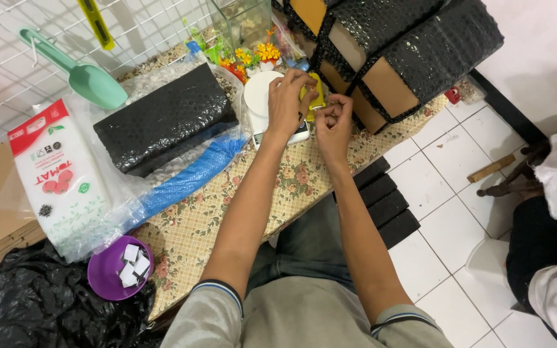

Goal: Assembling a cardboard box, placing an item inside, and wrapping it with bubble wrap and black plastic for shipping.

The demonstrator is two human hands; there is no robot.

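Observation:
My left hand (287, 100) grips a small yellow object (315, 98) above a white kitchen scale (259, 96) on the floral tablecloth (240, 212). My right hand (334, 125) is closed right beside it, fingertips pinching at the yellow object's lower edge; what it pinches is too small to tell. Both forearms reach forward from my lap over the table's edge.
A black bubble-wrapped parcel (166, 116) lies left of the scale, over a blue roll (188, 177). A white bag (59, 180) and purple bowl (120, 267) of white slips sit nearer. Wrapped cardboard boxes (388, 51) stand right. Another person (552, 245) sits at far right.

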